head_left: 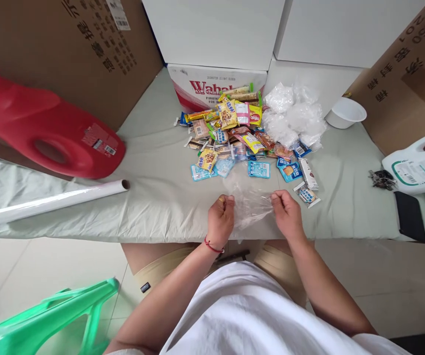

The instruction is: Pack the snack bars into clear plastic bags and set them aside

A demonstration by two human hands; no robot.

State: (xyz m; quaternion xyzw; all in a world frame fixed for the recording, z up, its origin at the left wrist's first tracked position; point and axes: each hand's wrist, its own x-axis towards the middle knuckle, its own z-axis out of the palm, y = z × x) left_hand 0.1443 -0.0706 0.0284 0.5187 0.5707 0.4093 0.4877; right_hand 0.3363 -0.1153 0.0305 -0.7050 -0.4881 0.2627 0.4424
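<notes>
A clear plastic bag (251, 204) is stretched between my two hands just above the front of the cloth-covered table. My left hand (221, 222), with a red string bracelet at its wrist, pinches one side of it. On the other side, my right hand (287, 213) is closed on the gathered plastic. Beyond the bag lies a heap of small wrapped snacks (229, 114) in yellow, blue and red packets. Flat blue packets (259, 169) lie nearest the bag. Beside the heap sits a pile of crumpled clear plastic (294, 116).
Left on the table are a large red jug (68, 143) and a white roll (53, 201). A white bowl (346, 113), white bottle (423, 162) and black phone-like object (409, 216) sit right. Boxes (216, 29) wall the back. A green stool (50, 315) stands on the floor.
</notes>
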